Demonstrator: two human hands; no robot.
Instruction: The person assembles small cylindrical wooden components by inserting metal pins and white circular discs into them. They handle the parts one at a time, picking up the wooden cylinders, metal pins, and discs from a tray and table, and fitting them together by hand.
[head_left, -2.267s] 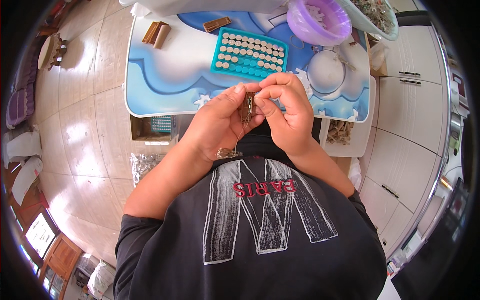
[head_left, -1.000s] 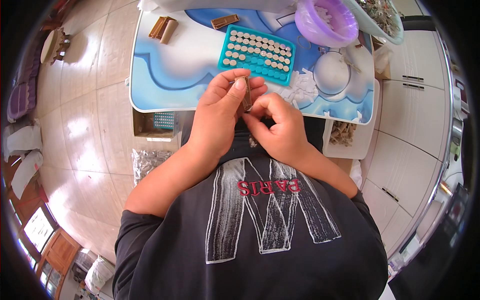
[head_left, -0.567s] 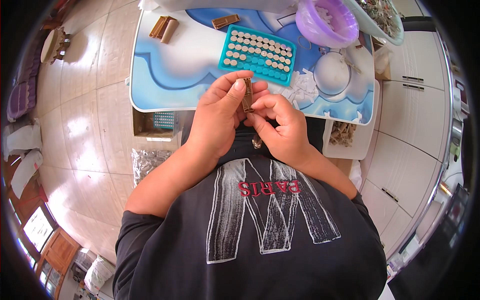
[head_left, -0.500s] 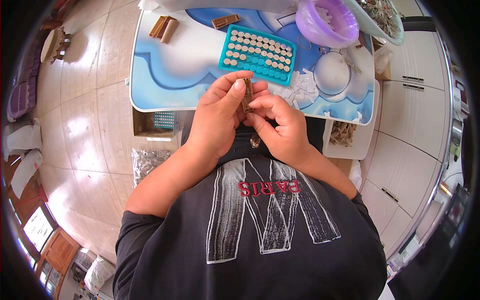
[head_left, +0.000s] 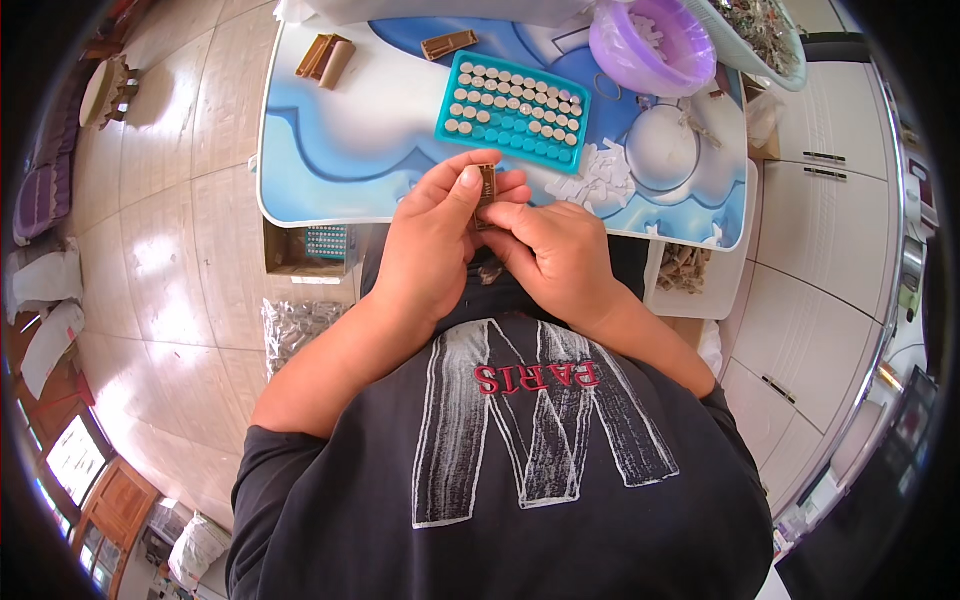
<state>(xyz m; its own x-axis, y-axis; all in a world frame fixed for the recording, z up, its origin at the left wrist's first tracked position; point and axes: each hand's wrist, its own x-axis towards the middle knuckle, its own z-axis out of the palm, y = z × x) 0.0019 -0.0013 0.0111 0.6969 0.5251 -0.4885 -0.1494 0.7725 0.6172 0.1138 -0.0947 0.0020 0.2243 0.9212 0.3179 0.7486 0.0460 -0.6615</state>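
Close to the table's near edge, my left hand grips a small narrow brown case, thumb along its side and fingers behind. My right hand pinches the lower end of that same case; its fingertips partly cover it. A small dark brown thing shows under the hands against the black shirt, too unclear to name. Beyond them lies a teal tray with rows of round whitish discs. Some places in its nearer rows show bare teal.
More brown cases lie at the table's far left, another brown case behind the tray. White strips are heaped right of the tray. A purple bowl stands far right. Below the table edge, a bin holds brown pieces.
Both hands have shifted slightly left and down with the brown case. My right fingers have closed in over its lower end, and the dark brown thing below shows less.
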